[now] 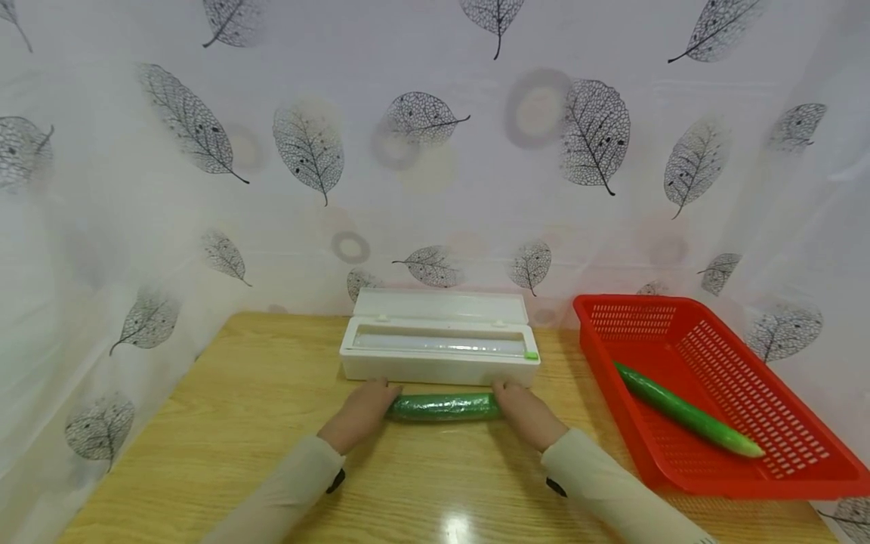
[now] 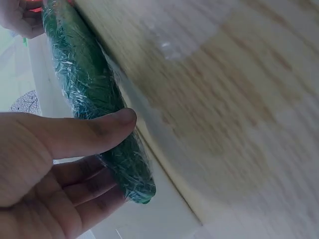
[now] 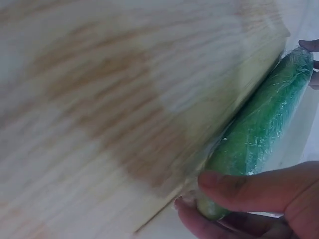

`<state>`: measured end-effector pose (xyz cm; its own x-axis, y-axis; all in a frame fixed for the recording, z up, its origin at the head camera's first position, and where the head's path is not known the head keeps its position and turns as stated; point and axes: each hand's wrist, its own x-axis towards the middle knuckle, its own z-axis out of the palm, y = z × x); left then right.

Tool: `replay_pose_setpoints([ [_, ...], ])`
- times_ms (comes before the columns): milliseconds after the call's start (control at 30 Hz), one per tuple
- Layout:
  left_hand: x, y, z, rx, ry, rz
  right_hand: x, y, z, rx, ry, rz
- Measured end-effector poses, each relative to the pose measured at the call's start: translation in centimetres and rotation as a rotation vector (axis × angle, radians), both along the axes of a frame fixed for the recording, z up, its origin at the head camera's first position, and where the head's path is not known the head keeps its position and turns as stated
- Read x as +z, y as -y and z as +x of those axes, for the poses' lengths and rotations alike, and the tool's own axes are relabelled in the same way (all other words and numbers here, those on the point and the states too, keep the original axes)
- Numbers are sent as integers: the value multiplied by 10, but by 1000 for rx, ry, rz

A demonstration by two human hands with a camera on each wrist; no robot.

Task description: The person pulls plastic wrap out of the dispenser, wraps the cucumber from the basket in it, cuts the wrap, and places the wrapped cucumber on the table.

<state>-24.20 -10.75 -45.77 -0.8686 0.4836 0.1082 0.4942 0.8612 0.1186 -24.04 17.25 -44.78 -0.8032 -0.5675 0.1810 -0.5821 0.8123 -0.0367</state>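
A cucumber point(image 1: 445, 408) wrapped in clear plastic film lies crosswise in front of me, low over the wooden table. My left hand point(image 1: 363, 414) grips its left end; in the left wrist view the thumb point(image 2: 107, 130) lies across the film and the fingers curl behind. At the other end my right hand point(image 1: 530, 415) pinches it, with the thumb point(image 3: 234, 189) on the near side and fingertips bunching loose film at the tip. Just behind the cucumber stands a white film dispenser box point(image 1: 442, 370), its lid point(image 1: 442, 304) raised, a roll of cling film point(image 1: 438, 344) inside.
To the right, a red plastic basket point(image 1: 669, 472) with perforated walls holds an unwrapped cucumber point(image 1: 689, 412). A small green tab point(image 1: 531, 355) sits at the box's right front. Behind the table point(image 1: 272, 393) hangs a leaf-patterned curtain point(image 1: 435, 204).
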Motion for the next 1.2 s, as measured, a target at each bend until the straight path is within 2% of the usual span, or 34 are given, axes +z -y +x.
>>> replay_pose_setpoints([
  [133,0,1,-2,-12,-30,54,-1,-1,-1,7,17,-6],
  [300,-2,0,-3,-1,-23,77,-5,-4,-2,25,0,-4],
  [533,-3,-6,-6,7,-28,15,-9,-3,-5,-12,12,26],
  [667,-1,-8,-6,7,-32,16,-9,-2,-6,-1,5,26],
  [900,0,-8,-6,17,-12,2,-10,-3,-10,60,-73,4],
  [1067,-3,-6,-5,9,-39,-12,-7,-2,-11,106,-149,29],
  [1200,-4,-7,-4,3,-55,-65,-7,0,-10,98,-177,69],
])
